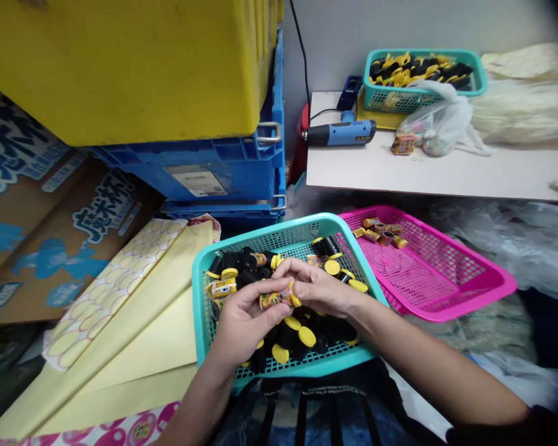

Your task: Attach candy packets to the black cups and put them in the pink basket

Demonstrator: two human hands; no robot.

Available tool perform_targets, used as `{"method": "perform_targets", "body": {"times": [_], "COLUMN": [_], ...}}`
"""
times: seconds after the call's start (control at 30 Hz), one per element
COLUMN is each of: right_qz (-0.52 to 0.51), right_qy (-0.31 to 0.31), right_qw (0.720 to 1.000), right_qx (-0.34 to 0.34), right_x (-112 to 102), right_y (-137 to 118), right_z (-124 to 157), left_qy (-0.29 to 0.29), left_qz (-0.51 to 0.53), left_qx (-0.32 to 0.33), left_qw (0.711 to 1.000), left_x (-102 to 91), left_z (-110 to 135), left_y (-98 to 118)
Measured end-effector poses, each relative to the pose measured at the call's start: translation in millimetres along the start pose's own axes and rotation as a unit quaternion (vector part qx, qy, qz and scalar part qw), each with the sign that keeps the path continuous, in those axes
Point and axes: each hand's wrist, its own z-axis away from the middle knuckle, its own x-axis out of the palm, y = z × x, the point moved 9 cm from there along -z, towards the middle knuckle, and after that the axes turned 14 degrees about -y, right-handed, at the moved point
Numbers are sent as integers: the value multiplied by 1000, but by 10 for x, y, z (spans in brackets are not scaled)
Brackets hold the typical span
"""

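Observation:
Between my two hands is a small canister [274, 298] with a colourful wrapped label and a yellow cap. Its body is gripped by the fingers and thumb of my left hand [246, 310]. My right hand [323, 288] closes on the capped end, thumb against the yellow rim. Both hands are above a turquoise basket [198, 291] on my lap. Black canisters with yellow caps [307, 336] fill much of it, several of them labelled like the one I hold. Part of the basket's contents is hidden under my hands.
A pink basket [446, 279] on the right holds several labelled canisters [385, 232]. Behind, a white table [353, 170] carries a blue heat gun [341, 132], a plastic bag [451, 121] and another turquoise basket [381, 98]. Sticker sheets [116, 291] lie left, near stacked blue crates [204, 167].

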Motion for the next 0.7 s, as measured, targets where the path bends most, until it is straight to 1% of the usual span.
{"method": "perform_targets", "body": {"times": [0.1,0.17,0.23,0.3,0.43,0.57,0.63,0.7], "right_qz": [61,83,81,72,84,97,87,79], "right_qy": [5,19,36,34,6,-8,-18,-21], "right_qw": [998,996,996,997,996,995,996,996], "right_qx": [-16,-17,-10,-7,-23,-5,10,19], "right_x": [-30,-69,-109,-107,-39,-8,-2,-14], "right_y": [-30,-34,-23,-19,-63,-37,-2,25], "right_z": [-8,-12,-15,-25,-25,-2,0,-1], "left_qy": [12,18,-2,-12,31,-17,-28,-34], "left_qz": [-15,-24,-13,8,9,33,23,1], "left_qx": [12,11,7,13,15,-33,-33,-20], "left_qw": [1000,1000,1000,1000,999,999,999,999], "left_x": [-13,-41,-39,-54,-151,-42,-16,-3], "left_z": [-10,-15,-31,-41,-27,-36,-33,-34], "left_y": [-22,-48,-77,-76,-25,-48,-23,17]}}
